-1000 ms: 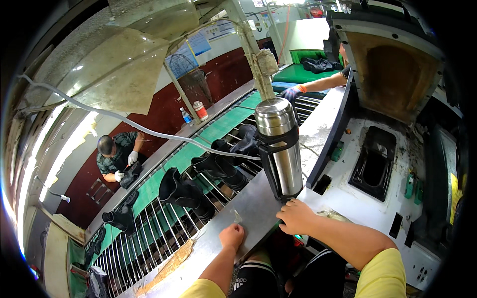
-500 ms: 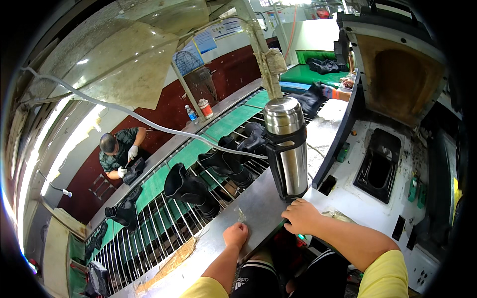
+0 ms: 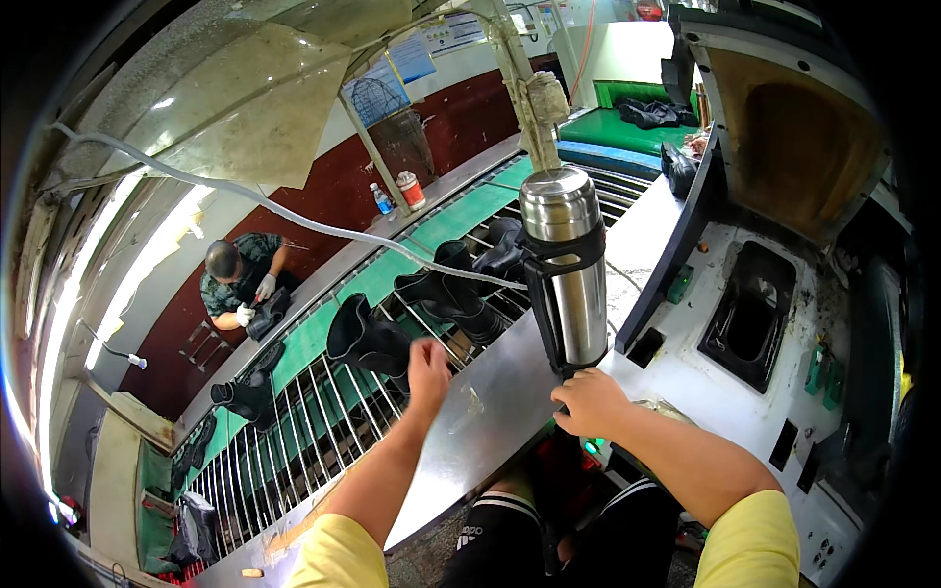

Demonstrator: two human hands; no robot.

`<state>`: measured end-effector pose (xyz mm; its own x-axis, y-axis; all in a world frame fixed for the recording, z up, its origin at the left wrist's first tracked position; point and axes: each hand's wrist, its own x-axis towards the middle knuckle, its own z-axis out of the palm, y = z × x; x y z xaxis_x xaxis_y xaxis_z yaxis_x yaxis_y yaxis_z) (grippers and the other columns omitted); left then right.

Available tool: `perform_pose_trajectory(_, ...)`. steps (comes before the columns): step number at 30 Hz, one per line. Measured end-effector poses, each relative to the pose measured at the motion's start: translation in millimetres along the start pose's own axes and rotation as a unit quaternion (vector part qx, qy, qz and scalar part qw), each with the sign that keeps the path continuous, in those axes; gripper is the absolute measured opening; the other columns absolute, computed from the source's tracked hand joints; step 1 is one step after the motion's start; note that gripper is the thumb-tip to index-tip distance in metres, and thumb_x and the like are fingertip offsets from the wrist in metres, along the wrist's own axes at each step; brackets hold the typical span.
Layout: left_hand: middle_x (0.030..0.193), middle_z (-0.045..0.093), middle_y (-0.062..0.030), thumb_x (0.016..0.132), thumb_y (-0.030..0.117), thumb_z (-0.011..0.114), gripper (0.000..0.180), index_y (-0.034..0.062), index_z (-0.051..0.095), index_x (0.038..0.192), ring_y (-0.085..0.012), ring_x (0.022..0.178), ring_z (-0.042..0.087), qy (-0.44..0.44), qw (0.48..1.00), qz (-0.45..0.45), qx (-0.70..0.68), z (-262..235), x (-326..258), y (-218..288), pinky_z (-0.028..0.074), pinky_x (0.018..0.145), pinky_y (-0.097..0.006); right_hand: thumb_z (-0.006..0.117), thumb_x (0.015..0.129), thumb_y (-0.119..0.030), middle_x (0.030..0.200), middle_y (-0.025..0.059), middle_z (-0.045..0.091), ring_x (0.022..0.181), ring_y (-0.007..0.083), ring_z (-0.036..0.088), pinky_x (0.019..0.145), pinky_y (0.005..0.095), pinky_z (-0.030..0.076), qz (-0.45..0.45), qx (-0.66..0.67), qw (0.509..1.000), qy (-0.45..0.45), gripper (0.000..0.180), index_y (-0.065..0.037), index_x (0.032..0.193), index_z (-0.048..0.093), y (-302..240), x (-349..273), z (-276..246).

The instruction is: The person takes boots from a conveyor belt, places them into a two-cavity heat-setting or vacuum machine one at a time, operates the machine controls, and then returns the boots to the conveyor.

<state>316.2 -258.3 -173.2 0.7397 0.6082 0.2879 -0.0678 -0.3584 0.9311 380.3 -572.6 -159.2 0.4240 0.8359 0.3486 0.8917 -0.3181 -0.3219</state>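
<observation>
A tall steel flask (image 3: 569, 274) with a black strap stands upright on a shiny metal counter (image 3: 490, 412). My right hand (image 3: 586, 402) rests on the counter at the flask's base, fingers curled, touching it. My left hand (image 3: 428, 363) is raised over the counter's far edge, fingers loosely bent, close to a black rubber boot (image 3: 368, 343) lying on the metal rod rack (image 3: 294, 421). More black boots (image 3: 461, 289) lie on the rack behind the flask.
A green belt (image 3: 441, 230) runs beyond the rack. A seated person (image 3: 240, 284) works on a boot at the far left. A white machine (image 3: 765, 333) with a dark recess stands on the right. A hose (image 3: 294, 216) crosses overhead.
My left hand has lifted off the counter and moved forward toward the boots on the rack. The right hand has stayed at the flask's base. The view has shifted slightly.
</observation>
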Motion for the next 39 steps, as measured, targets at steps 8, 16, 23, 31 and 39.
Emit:
perform_pose_trajectory(8, 0.088, 0.058, -0.0044, 0.099, 0.028, 0.051, 0.035, -0.0009, 0.053, 0.119, -0.0082, 0.058, 0.053, -0.025, 0.98, 0.078, -0.182, 5.6, 68.9, 139.9, 0.041, 0.05, -0.021, 0.065, 0.076, -0.028, 0.079, 0.0076, 0.064, 0.084, 0.028, 0.059, 0.082, 0.0395, 0.044, 0.013, 0.014, 1.0, -0.007, 0.021, -0.008, 0.082, 0.063, 3.6, -2.2, -3.0)
perform_pose_trajectory(16, 0.074, 0.06, -0.0013, 0.093, 0.022, 0.063, 0.023, -0.0008, 0.066, 0.094, -0.0083, 0.055, 0.05, -0.015, 0.979, 0.099, -0.177, 3.2, 66.4, 148.1, 0.039, 0.05, -0.022, 0.065, 0.075, -0.027, 0.077, 0.0074, 0.064, 0.083, 0.0273, 0.06, 0.082, 0.0389, 0.043, 0.014, 0.021, 1.0, -0.014, 0.019, -0.009, 0.081, 0.063, 5.0, -2.8, -2.7)
perform_pose_trajectory(23, 0.06, 0.054, 0.001, 0.092, 0.022, 0.064, 0.022, -0.0002, 0.067, 0.097, -0.0062, 0.051, 0.046, 0.031, 0.986, 0.122, -0.11, 8.4, 62.3, 156.5, 0.032, 0.046, -0.021, 0.064, 0.075, -0.027, 0.078, 0.0077, 0.065, 0.084, 0.0275, 0.06, 0.082, 0.0391, 0.043, 0.02, 0.023, 0.999, -0.01, 0.019, -0.009, 0.08, 0.063, 3.8, -3.2, -3.9)
perform_pose_trajectory(31, 0.058, 0.054, 0.0004, 0.094, 0.021, 0.061, 0.021, 0.0007, 0.066, 0.096, -0.0049, 0.05, 0.046, 0.052, 0.986, 0.124, -0.103, 12.5, 58.2, 160.3, 0.031, 0.045, -0.02, 0.063, 0.076, -0.027, 0.079, 0.0083, 0.065, 0.085, 0.0277, 0.06, 0.083, 0.0395, 0.043, 0.022, 0.018, 0.999, -0.021, 0.019, -0.009, 0.08, 0.063, 3.9, -2.5, -2.1)
perform_pose_trajectory(39, 0.061, 0.056, 0.0, 0.091, 0.017, 0.064, 0.017, 0.0019, 0.065, 0.097, -0.0055, 0.05, 0.048, 0.049, 0.983, 0.127, -0.126, 13.3, 54.1, 160.5, 0.034, 0.046, -0.019, 0.063, 0.076, -0.027, 0.08, 0.009, 0.065, 0.085, 0.0284, 0.06, 0.083, 0.04, 0.043, 0.024, 0.019, 0.999, -0.028, 0.019, -0.008, 0.081, 0.063, 1.6, -2.5, -6.6)
